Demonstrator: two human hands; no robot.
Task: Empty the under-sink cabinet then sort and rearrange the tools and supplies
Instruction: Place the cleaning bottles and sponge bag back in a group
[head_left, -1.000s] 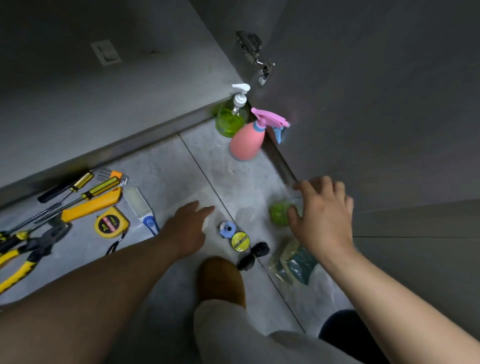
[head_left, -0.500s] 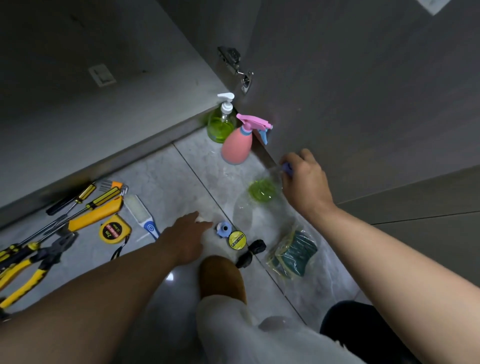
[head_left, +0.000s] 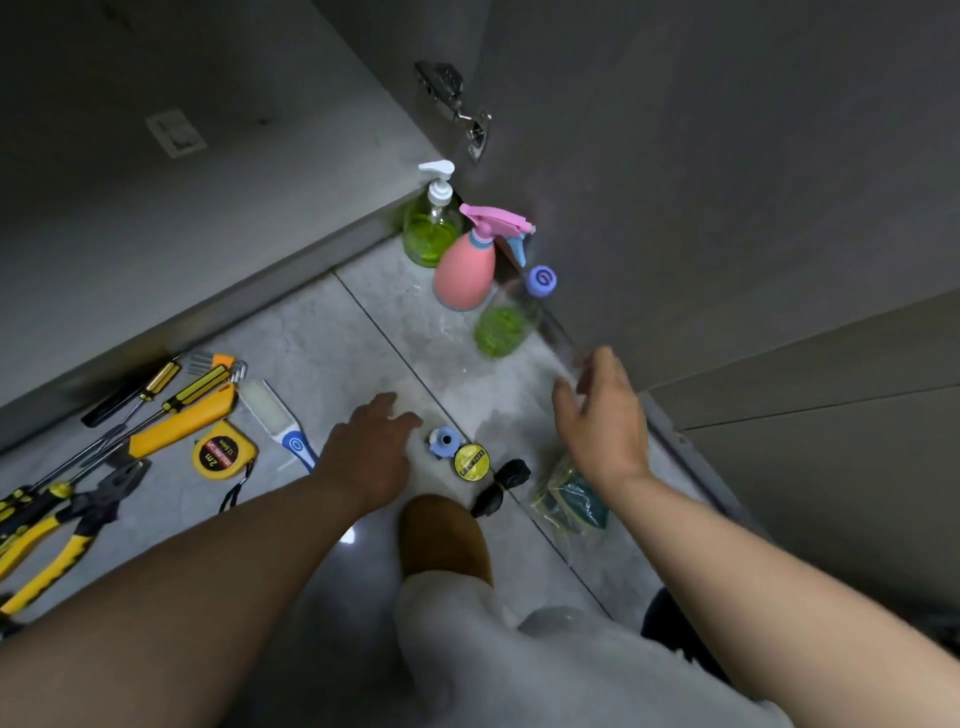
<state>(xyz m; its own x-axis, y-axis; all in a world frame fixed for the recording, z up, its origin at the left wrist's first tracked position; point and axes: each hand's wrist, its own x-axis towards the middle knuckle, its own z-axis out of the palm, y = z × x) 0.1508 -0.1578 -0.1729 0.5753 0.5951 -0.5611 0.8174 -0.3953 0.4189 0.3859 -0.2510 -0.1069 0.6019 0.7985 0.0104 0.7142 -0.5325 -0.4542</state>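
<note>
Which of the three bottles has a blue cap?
The clear bottle with green liquid, nearest the right hand; pump bottle and pink spray bottle lack one.

Floor (head_left: 322, 332): pale grey tiles, faint marbled veining. Cabinet door (head_left: 727, 156): plain dark grey. Pump bottle (head_left: 431, 234): green liquid, white pump. Spray bottle (head_left: 465, 275): pink body and trigger, blue nozzle. Small bottle (head_left: 501, 330): green contents, lilac-blue cap. Pliers (head_left: 52, 540): yellow and black grips. Tape measure (head_left: 223, 449): yellow case, black label. Screwdrivers (head_left: 197, 387): black and yellow handles. Blue tape roll (head_left: 444, 441): light blue. Yellow tape roll (head_left: 471, 461): yellow, black print.
</note>
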